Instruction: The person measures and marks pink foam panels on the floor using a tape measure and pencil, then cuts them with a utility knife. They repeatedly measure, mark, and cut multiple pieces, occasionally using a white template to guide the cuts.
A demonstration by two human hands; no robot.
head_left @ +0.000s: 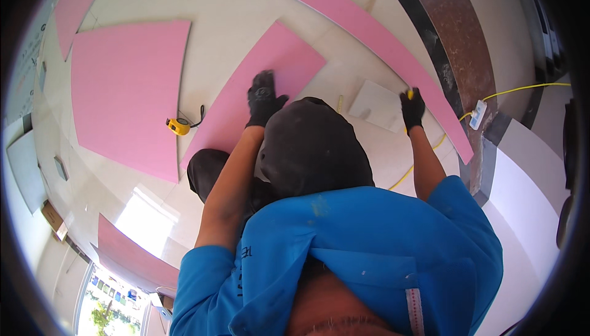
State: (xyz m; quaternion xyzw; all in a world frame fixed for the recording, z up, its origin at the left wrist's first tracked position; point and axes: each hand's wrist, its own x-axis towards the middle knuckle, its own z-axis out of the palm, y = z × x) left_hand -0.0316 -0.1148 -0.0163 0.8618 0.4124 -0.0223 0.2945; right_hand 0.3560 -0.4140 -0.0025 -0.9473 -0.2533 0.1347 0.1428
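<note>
My left hand (264,99), in a dark work glove, lies flat with its fingers stretched out on a narrow pink board (289,53) in front of my knees. Off to the right, my right hand (413,113), gloved too, is closed around a small yellow object (410,94). Most of that object is covered by the fingers, so its kind does not show. This hand hovers or rests between a pale square tile (376,105) and a long curved-looking pink strip (369,25). A yellow tape measure (178,126) with a black strap sits left of the narrow board.
A large pink board (129,90) lies on the floor at the left. Beyond the long strip, a white power strip (477,115) is joined to a yellow cable (522,90), which also runs under my right arm. Another pink board (132,253) is at the lower left.
</note>
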